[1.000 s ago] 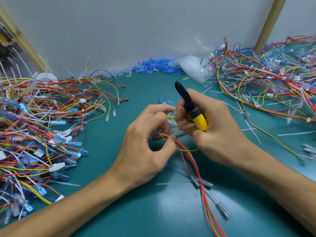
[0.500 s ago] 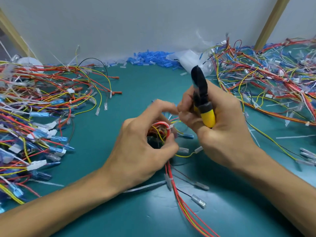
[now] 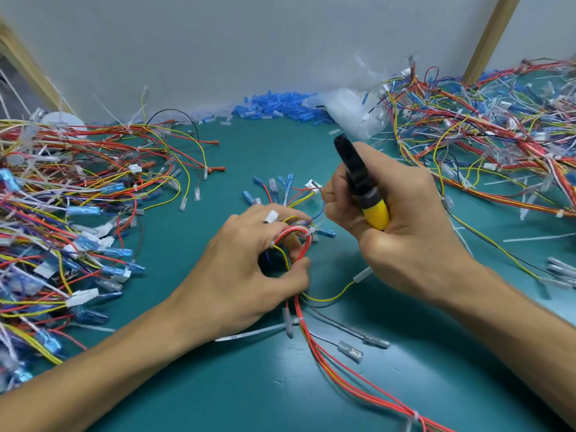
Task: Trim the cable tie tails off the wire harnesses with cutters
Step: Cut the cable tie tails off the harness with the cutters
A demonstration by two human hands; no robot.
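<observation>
The harness (image 3: 304, 244) lies at the centre of the mat (image 3: 249, 151). Its red and yellow trunk runs from the left hand (image 3: 246, 275) toward 5 o'clock and leaves the frame at the bottom edge. At the hand the wires bend into a tight loop, and the blue-tipped ends fan out beyond the fingers toward 12 o'clock. A white tie tail (image 3: 249, 333) sticks out from the trunk just below the hand and lies flat, pointing toward 8 o'clock.

The left hand is palm down, forearm coming in from 7 o'clock, with thumb and curled fingers pinching the loop.

The right hand (image 3: 402, 229), forearm entering from 4 o'clock, is clenched round the cutters (image 3: 363, 182). Their long axis runs from 11 o'clock to 5 o'clock: the black end juts out above the fist, and the yellow part sits against the palm. The blades cannot be seen. A white connector (image 3: 312, 184) lies just beside the knuckles at 9 o'clock.

Wire piles lie at 9 o'clock (image 3: 62, 213) and 2 o'clock (image 3: 483, 145), and blue terminals (image 3: 274, 104) are heaped at 12 o'clock.
</observation>
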